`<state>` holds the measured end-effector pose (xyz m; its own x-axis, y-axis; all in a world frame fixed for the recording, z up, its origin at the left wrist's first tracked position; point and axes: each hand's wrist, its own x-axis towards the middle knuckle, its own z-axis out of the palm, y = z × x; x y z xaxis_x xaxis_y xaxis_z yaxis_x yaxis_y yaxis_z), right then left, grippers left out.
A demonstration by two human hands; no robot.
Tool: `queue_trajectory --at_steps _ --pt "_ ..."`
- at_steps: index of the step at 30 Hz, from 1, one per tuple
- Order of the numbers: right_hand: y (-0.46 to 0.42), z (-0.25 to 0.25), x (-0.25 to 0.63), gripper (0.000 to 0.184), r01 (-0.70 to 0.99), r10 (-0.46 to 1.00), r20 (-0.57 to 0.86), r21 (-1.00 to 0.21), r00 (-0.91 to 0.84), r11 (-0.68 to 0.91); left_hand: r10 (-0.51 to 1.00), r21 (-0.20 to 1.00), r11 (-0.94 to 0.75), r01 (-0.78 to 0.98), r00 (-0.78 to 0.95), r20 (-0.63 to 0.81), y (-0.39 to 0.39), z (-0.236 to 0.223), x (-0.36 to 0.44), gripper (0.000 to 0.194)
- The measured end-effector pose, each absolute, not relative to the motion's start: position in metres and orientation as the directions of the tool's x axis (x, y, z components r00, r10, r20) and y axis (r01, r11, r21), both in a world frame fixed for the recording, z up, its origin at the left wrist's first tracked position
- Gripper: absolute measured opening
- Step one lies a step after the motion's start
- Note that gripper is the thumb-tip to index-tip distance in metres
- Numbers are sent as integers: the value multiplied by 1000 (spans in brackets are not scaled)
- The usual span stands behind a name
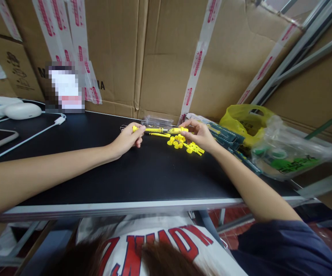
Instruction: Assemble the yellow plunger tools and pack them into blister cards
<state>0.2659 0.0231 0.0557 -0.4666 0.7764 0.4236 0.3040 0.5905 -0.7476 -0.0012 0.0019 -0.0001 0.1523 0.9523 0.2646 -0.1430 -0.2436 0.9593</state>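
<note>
My left hand (128, 140) is closed round the yellow end of a slim yellow-and-clear pen-like tube (153, 130). The tube lies level and points right, with a grey tip. My right hand (202, 135) pinches a short yellow cap-like piece (175, 130) between thumb and fingers. This piece is in line with the tip; whether the two touch I cannot tell. Just below, on the black table (143, 176), are several small round yellow parts (177, 142) and a cluster of yellow pronged parts (195, 148). A thin yellow strip (159, 135) lies under the tube.
Clear plastic tubes (158, 122) lie behind my hands. Dark green packs (226, 137), a yellow bag (243, 120) and a clear bag (289, 153) crowd the right. A white device (22, 111), a cable (30, 136) and a blurred-out screen (68, 90) are left. Cardboard (166, 69) walls the back.
</note>
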Motion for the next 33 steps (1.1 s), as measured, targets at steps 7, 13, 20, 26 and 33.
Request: queue_trajectory --at_steps 7,13,20,26,33 --pt "23 53 263 39 309 786 403 -759 -468 573 958 963 -225 -146 148 246 2 0 -2 28" --pt "22 53 262 38 317 772 416 -738 -481 596 953 961 -231 -150 163 254 3 -1 -2 26" --pt "23 52 263 36 306 759 428 -731 -491 610 959 966 -219 -138 152 239 1 1 -1 25" --pt "24 50 264 38 281 760 392 -762 -518 584 958 963 -219 -158 154 243 1 1 -1 28" --pt "22 51 264 40 309 790 352 -780 -501 544 965 968 -188 -166 154 214 -1 3 -1 28"
